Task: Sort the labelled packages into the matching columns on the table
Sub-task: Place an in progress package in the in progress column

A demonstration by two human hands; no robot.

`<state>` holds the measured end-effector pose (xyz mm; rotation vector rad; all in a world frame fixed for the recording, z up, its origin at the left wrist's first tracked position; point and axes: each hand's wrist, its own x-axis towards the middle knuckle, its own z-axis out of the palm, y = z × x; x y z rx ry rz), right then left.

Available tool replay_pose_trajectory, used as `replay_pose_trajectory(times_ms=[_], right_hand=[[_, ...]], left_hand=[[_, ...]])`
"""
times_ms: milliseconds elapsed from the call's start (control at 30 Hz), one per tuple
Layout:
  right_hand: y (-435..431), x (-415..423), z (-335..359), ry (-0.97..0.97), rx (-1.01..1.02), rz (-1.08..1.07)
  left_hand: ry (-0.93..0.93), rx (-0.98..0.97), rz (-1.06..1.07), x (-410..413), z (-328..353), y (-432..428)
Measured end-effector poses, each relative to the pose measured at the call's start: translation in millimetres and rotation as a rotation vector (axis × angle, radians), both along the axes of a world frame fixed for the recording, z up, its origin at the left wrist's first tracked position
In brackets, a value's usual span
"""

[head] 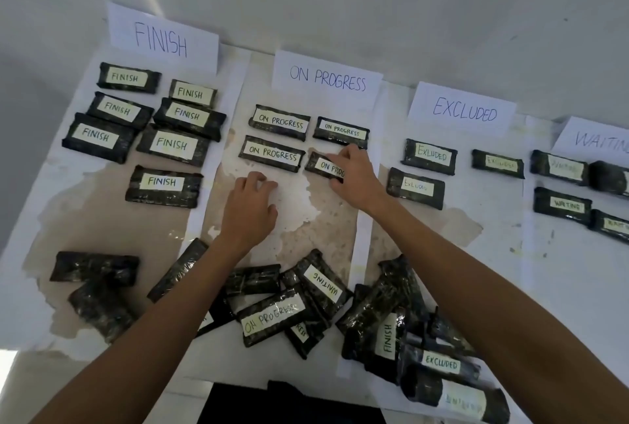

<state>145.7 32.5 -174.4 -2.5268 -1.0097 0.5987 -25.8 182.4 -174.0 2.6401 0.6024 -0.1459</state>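
Half the ON PROGRESS package (321, 165) lies hidden under the right hand (354, 176).

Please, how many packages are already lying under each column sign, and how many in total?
FINISH packages: 7
ON PROGRESS packages: 4, one held by the right hand
EXCLUDED packages: 3
WAITING packages: 4 in view; the frame edge cuts this column
Total: 18 in view
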Motion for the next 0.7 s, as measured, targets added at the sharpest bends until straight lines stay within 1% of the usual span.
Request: replay_pose_trajectory(times_ms=[167, 333, 433, 500, 567, 633, 700], right_hand=[[0.0, 1.5, 9.7, -0.051, -0.080, 0.029], [-7.4, -20.1, 30.3, -0.032, -0.082, 0.016], [-18.0, -49.0, 42.5, 0.055, -0.091, 0.034], [-26.2, -73.4, 49.1, 0.164, -0.098, 0.042], [-35.0, -99.6, 50.0, 0.271, -0.162, 0.044], [-41.5, -122.7, 43.8, 0.301, -0.258, 0.059], [-45.0, -137.4, 37.1, 0.315, -0.282, 0.020]], left_hand=[[0.030, -0.014, -0.025, -0.6, 5.4, 1.1], [0.051, -0.082, -0.059, -11.4, 17.2, -4.7], [0.052, -0.107, -0.103, -26.2, 23.8, -13.6], [0.047, -0.119, -0.131, -38.4, 25.5, -20.3], [0.049, -0.132, -0.145, -50.3, 25.9, -26.3], [0.061, -0.150, -0.151, -60.1, 25.6, -31.1], [0.071, -0.165, -0.159, -66.9, 26.6, -34.8]])
